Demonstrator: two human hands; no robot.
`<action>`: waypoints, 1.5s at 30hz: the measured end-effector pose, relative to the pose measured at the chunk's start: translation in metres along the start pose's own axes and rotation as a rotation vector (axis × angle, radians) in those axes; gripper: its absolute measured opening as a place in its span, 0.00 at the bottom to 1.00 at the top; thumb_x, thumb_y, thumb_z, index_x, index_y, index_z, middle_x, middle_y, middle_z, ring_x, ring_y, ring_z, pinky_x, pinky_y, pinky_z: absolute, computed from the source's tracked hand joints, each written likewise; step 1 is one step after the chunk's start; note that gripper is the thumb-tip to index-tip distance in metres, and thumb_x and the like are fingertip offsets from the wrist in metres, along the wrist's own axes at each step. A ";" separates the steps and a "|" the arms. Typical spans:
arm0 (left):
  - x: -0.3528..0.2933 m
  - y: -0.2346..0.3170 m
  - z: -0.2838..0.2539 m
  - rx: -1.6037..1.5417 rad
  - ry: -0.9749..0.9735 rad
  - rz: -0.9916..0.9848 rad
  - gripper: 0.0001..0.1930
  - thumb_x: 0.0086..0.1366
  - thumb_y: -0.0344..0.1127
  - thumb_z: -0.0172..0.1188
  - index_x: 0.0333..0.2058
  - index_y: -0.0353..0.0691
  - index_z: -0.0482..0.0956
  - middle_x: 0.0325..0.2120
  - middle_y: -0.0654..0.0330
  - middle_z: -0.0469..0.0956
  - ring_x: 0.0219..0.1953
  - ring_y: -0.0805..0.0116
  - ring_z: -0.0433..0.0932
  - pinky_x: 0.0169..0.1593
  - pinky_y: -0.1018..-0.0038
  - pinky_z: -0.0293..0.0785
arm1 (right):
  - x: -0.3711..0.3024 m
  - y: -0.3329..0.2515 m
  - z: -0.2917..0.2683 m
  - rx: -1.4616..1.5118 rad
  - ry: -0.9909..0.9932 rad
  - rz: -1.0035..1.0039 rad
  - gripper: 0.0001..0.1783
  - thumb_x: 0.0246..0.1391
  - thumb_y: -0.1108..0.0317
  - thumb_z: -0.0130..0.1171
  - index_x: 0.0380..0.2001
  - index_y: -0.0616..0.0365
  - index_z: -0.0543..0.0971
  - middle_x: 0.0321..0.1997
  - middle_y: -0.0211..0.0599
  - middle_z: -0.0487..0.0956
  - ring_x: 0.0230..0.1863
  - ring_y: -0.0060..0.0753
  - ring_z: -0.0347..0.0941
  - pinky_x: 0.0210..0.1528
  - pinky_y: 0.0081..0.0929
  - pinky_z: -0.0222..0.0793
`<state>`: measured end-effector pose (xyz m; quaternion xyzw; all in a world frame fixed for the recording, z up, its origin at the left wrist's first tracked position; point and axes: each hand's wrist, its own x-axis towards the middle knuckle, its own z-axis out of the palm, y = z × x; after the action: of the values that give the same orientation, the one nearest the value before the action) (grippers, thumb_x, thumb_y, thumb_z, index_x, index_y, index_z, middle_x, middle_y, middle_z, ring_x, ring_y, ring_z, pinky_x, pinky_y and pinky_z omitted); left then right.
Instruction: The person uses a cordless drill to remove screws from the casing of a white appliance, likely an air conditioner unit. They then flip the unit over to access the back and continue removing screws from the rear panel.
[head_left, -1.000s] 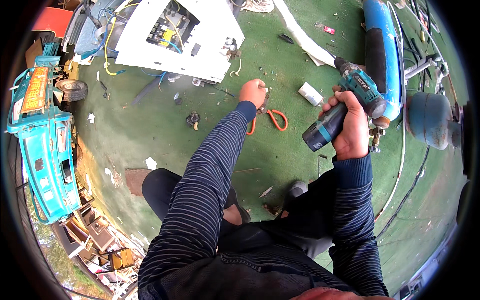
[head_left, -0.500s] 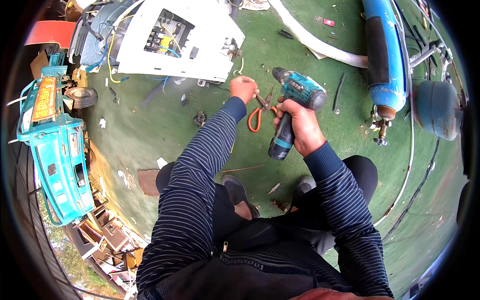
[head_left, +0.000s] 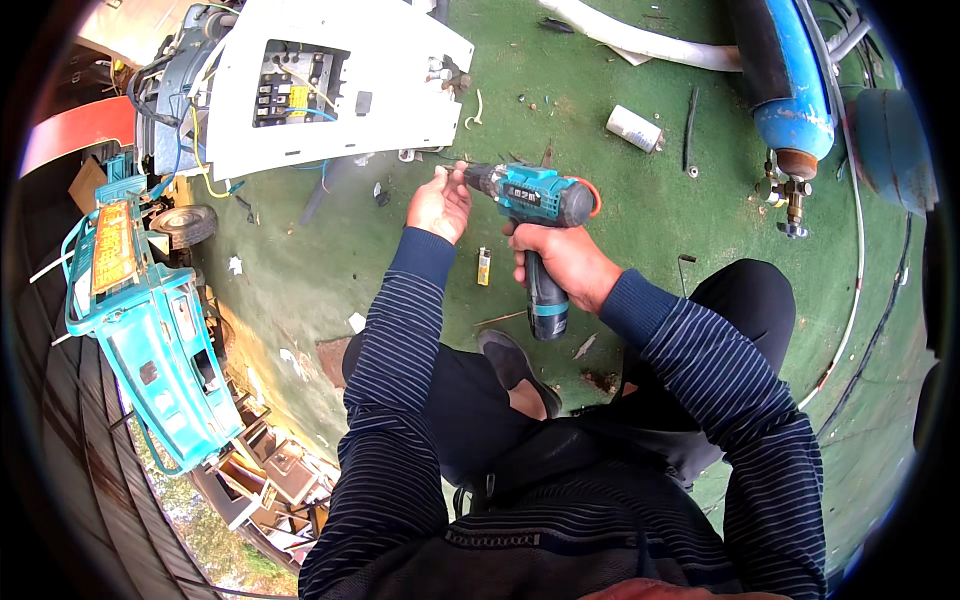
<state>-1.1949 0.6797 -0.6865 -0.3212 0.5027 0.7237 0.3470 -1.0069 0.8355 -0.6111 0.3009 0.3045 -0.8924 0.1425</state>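
Note:
My right hand (head_left: 562,258) grips the handle of a teal-and-black cordless drill (head_left: 540,193), its chuck pointing left. At the chuck's front, my left hand (head_left: 441,207) pinches the thin drill bit (head_left: 452,168), mostly covered by the fingers. Behind the drill on the green floor lie the orange-handled shears (head_left: 596,192), largely hidden. A yellow-and-white lighter (head_left: 484,267) rests on the floor between my hands. Beyond the drill lies a pale cylinder (head_left: 634,129) with terminals at one end.
A white metal panel (head_left: 395,80) with a wired opening stands at the upper left. Gas cylinders, one blue (head_left: 800,110), lie at the right beside a white hose (head_left: 855,260). A thin black rod (head_left: 691,130) and hex key (head_left: 684,270) are on the floor. A turquoise three-wheeled vehicle (head_left: 160,350) stands far left.
The drill has moved left and turned level, its chuck now meeting my left hand's fingers. My view has shifted, uncovering the lighter and the pale cylinder.

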 end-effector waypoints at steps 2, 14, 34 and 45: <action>0.001 0.002 0.000 -0.043 0.018 0.040 0.09 0.78 0.39 0.46 0.42 0.40 0.70 0.41 0.56 0.83 0.33 0.73 0.81 0.35 0.76 0.79 | 0.000 0.000 0.000 -0.003 -0.017 -0.010 0.15 0.51 0.71 0.57 0.42 0.65 0.75 0.27 0.34 0.75 0.24 0.29 0.75 0.30 0.27 0.75; 0.007 0.023 0.017 -0.090 -0.178 0.127 0.10 0.76 0.38 0.50 0.44 0.39 0.75 0.39 0.61 0.83 0.33 0.76 0.79 0.36 0.77 0.79 | -0.007 -0.017 0.001 0.135 -0.026 0.039 0.13 0.53 0.70 0.57 0.42 0.58 0.76 0.26 0.28 0.74 0.23 0.25 0.75 0.30 0.27 0.76; -0.015 0.043 0.033 -0.131 -0.245 0.103 0.10 0.76 0.41 0.51 0.46 0.41 0.74 0.39 0.59 0.84 0.36 0.71 0.82 0.35 0.75 0.79 | 0.004 -0.012 -0.004 0.143 0.024 0.005 0.09 0.58 0.66 0.61 0.39 0.56 0.77 0.26 0.28 0.77 0.25 0.25 0.77 0.31 0.27 0.76; -0.038 0.050 0.018 0.549 0.154 0.390 0.41 0.68 0.42 0.64 0.69 0.30 0.51 0.51 0.47 0.74 0.47 0.60 0.78 0.39 0.70 0.76 | 0.025 -0.027 -0.009 0.305 0.019 -0.033 0.08 0.58 0.67 0.59 0.38 0.58 0.76 0.25 0.29 0.76 0.25 0.27 0.76 0.32 0.30 0.76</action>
<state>-1.2178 0.6772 -0.6254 -0.1672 0.7554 0.5877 0.2367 -1.0337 0.8601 -0.6200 0.3222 0.1718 -0.9277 0.0775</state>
